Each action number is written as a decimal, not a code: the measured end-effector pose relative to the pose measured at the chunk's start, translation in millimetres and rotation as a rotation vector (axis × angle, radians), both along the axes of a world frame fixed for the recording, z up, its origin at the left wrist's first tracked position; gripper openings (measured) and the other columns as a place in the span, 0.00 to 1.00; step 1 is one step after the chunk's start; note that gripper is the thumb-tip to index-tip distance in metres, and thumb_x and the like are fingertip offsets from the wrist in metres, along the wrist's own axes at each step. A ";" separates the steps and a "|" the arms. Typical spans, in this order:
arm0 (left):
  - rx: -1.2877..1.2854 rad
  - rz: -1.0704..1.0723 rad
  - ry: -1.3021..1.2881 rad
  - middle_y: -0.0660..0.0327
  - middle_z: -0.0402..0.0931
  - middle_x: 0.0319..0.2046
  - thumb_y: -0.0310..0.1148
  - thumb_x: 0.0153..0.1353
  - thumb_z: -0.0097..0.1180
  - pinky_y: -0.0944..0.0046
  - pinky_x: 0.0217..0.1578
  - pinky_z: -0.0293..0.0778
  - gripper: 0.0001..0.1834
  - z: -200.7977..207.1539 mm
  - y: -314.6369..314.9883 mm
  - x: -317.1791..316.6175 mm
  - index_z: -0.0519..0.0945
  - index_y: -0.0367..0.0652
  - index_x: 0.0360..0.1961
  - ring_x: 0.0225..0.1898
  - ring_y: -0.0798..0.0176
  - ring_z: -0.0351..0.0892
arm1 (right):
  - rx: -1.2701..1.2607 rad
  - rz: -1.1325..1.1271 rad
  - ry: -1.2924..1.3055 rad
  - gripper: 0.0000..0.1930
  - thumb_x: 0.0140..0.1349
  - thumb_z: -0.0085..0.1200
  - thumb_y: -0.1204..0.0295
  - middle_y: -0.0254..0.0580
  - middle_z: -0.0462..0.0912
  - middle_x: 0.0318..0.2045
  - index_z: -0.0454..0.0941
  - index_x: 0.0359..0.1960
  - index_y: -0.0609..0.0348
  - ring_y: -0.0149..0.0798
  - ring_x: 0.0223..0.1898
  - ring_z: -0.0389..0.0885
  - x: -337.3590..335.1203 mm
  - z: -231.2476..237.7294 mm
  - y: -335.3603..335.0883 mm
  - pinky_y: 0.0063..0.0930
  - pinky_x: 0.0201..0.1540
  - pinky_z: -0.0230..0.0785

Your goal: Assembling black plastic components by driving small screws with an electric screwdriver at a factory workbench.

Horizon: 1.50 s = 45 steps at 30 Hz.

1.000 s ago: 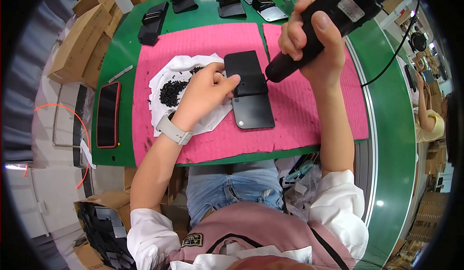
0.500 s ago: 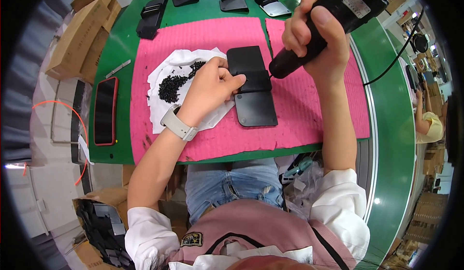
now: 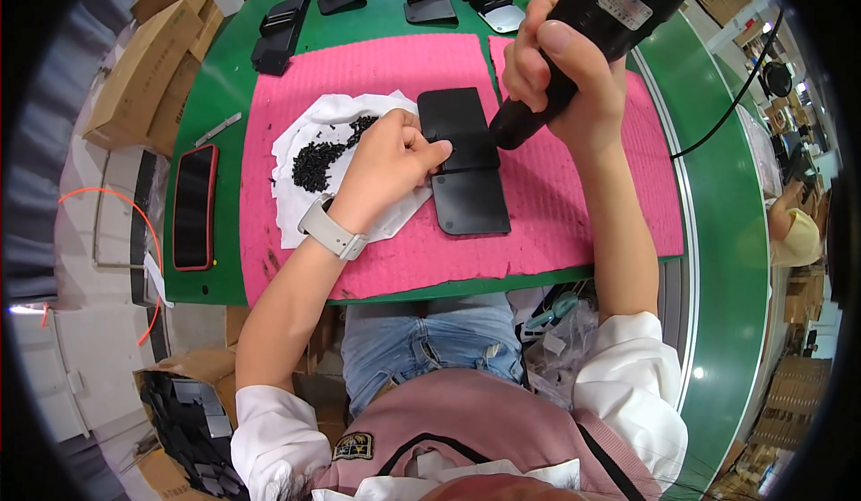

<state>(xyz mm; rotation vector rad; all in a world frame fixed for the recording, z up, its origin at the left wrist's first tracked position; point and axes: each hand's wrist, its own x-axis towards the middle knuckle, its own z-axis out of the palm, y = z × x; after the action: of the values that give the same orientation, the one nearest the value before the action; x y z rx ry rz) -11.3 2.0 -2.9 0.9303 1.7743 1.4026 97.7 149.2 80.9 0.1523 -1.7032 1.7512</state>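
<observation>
A flat black hinged stand [image 3: 470,203] with rounded corners lies on the pink mat [image 3: 556,223]. At its left edge, by the middle joint, my left hand [image 3: 395,156] pinches it between thumb and fingers. My right hand [image 3: 578,84] is wrapped round a thick black electric screwdriver [image 3: 619,12]. The tool slants down to the left, its nose just off the stand's right edge by the joint; whether the bit touches is too small to tell. Beside my left hand, a pile of small black screws [image 3: 314,167] rests on a crumpled white cloth [image 3: 291,214].
Several similar black stands [image 3: 429,0] line the table's far edge. Left of the mat lie a phone with a red edge [image 3: 195,209] and a small metal strip [image 3: 218,129]. A black cable [image 3: 726,138] hangs at the right. A carton of black parts [image 3: 193,411] stands lower left.
The screwdriver and my right hand have shifted a little to the left. The stand has moved slightly left too, while my left hand keeps its pinch.
</observation>
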 end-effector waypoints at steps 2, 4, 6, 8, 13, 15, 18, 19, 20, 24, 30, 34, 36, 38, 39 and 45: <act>-0.036 0.010 -0.008 0.66 0.71 0.20 0.30 0.56 0.59 0.75 0.19 0.62 0.14 -0.3 2.1 0.7 0.70 0.31 0.38 0.18 0.76 0.66 | 0.052 -0.028 -0.003 0.11 0.56 0.50 0.66 0.33 0.65 0.12 0.68 0.31 0.61 0.28 0.11 0.62 1.2 0.9 -1.0 0.23 0.16 0.56; -0.022 0.012 -0.007 0.62 0.73 0.19 0.30 0.54 0.61 0.72 0.19 0.65 0.17 -5.5 1.8 -4.6 0.69 0.29 0.37 0.18 0.73 0.70 | 0.174 -0.069 -0.020 0.10 0.56 0.51 0.69 0.34 0.66 0.12 0.67 0.30 0.62 0.28 0.10 0.62 1.0 2.7 -7.0 0.22 0.16 0.56; -0.005 0.018 -0.005 0.58 0.75 0.17 0.31 0.52 0.62 0.69 0.19 0.69 0.19 -7.4 -0.2 -7.7 0.69 0.27 0.36 0.18 0.70 0.74 | 0.173 -0.080 -0.061 0.11 0.55 0.54 0.70 0.34 0.66 0.12 0.66 0.31 0.63 0.27 0.10 0.63 3.8 3.6 -21.0 0.22 0.16 0.57; -0.104 0.051 0.155 0.66 0.72 0.19 0.30 0.52 0.64 0.74 0.20 0.63 0.20 -6.6 -1.8 -6.0 0.70 0.30 0.40 0.20 0.76 0.69 | 0.169 -0.042 -0.059 0.14 0.55 0.56 0.69 0.34 0.67 0.12 0.67 0.36 0.64 0.28 0.10 0.64 3.8 2.8 -25.2 0.22 0.16 0.57; 0.159 0.200 0.166 0.62 0.77 0.26 0.35 0.58 0.60 0.73 0.27 0.67 0.20 5.8 -8.5 -2.6 0.71 0.30 0.44 0.25 0.74 0.71 | -0.125 0.290 0.308 0.16 0.62 0.44 0.59 0.33 0.67 0.16 0.68 0.43 0.58 0.29 0.14 0.63 12.4 5.4 -5.5 0.29 0.24 0.62; 0.399 0.019 -0.570 0.55 0.78 0.36 0.40 0.67 0.49 0.70 0.34 0.71 0.19 14.6 -11.5 -6.1 0.71 0.31 0.47 0.31 0.70 0.74 | -0.173 0.318 0.407 0.18 0.63 0.42 0.56 0.33 0.66 0.16 0.68 0.42 0.57 0.29 0.13 0.63 12.5 6.3 -8.5 0.30 0.25 0.63; 0.420 -0.093 -0.669 0.49 0.76 0.43 0.41 0.70 0.38 0.64 0.44 0.74 0.21 15.1 -13.8 -1.7 0.71 0.31 0.48 0.40 0.62 0.77 | -0.200 0.279 0.436 0.19 0.62 0.44 0.54 0.33 0.67 0.16 0.68 0.42 0.57 0.30 0.13 0.64 7.9 -1.9 -15.3 0.30 0.25 0.63; 0.443 -0.153 -0.764 0.48 0.76 0.43 0.41 0.70 0.39 0.62 0.46 0.74 0.21 14.8 -13.6 1.2 0.71 0.31 0.48 0.43 0.60 0.78 | -0.186 0.243 0.439 0.19 0.61 0.46 0.54 0.34 0.67 0.16 0.67 0.42 0.57 0.30 0.14 0.64 7.0 -4.1 -17.0 0.31 0.25 0.64; 0.428 -0.182 -0.763 0.47 0.75 0.44 0.40 0.70 0.38 0.60 0.47 0.74 0.21 16.2 -14.3 4.2 0.70 0.31 0.50 0.44 0.55 0.78 | -0.161 0.231 0.417 0.19 0.60 0.48 0.54 0.34 0.66 0.16 0.67 0.42 0.57 0.30 0.14 0.65 6.2 -5.3 -18.3 0.31 0.25 0.64; 0.407 -0.255 -0.714 0.47 0.75 0.45 0.39 0.69 0.39 0.59 0.46 0.74 0.20 19.4 -15.4 7.0 0.70 0.32 0.51 0.44 0.52 0.79 | -0.107 0.254 0.373 0.22 0.61 0.47 0.50 0.31 0.66 0.18 0.68 0.43 0.57 0.28 0.15 0.63 5.3 -9.4 -19.9 0.28 0.27 0.61; 0.301 -0.249 -0.605 0.53 0.77 0.38 0.38 0.66 0.47 0.66 0.40 0.74 0.17 14.9 -16.7 2.8 0.71 0.35 0.49 0.35 0.61 0.80 | -0.189 0.197 0.430 0.19 0.60 0.46 0.53 0.33 0.67 0.15 0.68 0.41 0.57 0.30 0.13 0.64 9.9 -3.4 -13.9 0.30 0.24 0.63; 0.278 -0.168 -0.442 0.60 0.77 0.31 0.32 0.63 0.54 0.71 0.34 0.73 0.10 12.8 -18.7 2.1 0.75 0.37 0.41 0.29 0.69 0.77 | -0.221 0.201 0.437 0.19 0.61 0.44 0.52 0.32 0.67 0.16 0.69 0.41 0.55 0.30 0.14 0.63 14.5 0.6 -9.0 0.30 0.26 0.62; 0.300 -0.174 -0.436 0.61 0.76 0.30 0.31 0.63 0.54 0.72 0.32 0.73 0.08 11.8 -18.8 1.4 0.76 0.37 0.38 0.28 0.71 0.76 | -0.231 0.187 0.441 0.19 0.62 0.43 0.52 0.32 0.67 0.16 0.69 0.41 0.55 0.30 0.14 0.63 16.5 3.8 -9.0 0.30 0.26 0.62; 0.254 -0.112 -0.399 0.62 0.76 0.28 0.32 0.64 0.53 0.74 0.30 0.71 0.09 12.6 -18.8 2.2 0.77 0.36 0.37 0.25 0.73 0.74 | -0.242 0.173 0.444 0.19 0.62 0.43 0.52 0.32 0.67 0.16 0.70 0.41 0.55 0.30 0.14 0.64 17.9 4.6 -8.0 0.31 0.27 0.62; 0.253 -0.115 -0.399 0.62 0.76 0.28 0.32 0.64 0.53 0.74 0.30 0.71 0.09 12.7 -18.0 3.1 0.77 0.36 0.37 0.25 0.73 0.74 | -0.250 0.185 0.452 0.19 0.62 0.43 0.52 0.32 0.67 0.16 0.70 0.41 0.55 0.30 0.14 0.64 18.5 4.9 -6.5 0.31 0.27 0.62; 0.273 -0.132 -0.418 0.64 0.76 0.26 0.34 0.64 0.54 0.75 0.28 0.71 0.09 11.7 -16.7 4.8 0.78 0.37 0.35 0.24 0.75 0.74 | -0.256 0.221 0.465 0.20 0.63 0.42 0.52 0.32 0.67 0.17 0.70 0.43 0.55 0.30 0.14 0.64 17.1 2.5 -6.2 0.31 0.27 0.62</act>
<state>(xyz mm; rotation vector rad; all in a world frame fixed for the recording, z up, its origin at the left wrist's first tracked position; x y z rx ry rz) -6.5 -14.7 8.9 0.8010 1.2145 1.6389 114.7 143.0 83.5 0.6017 -1.1535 1.8919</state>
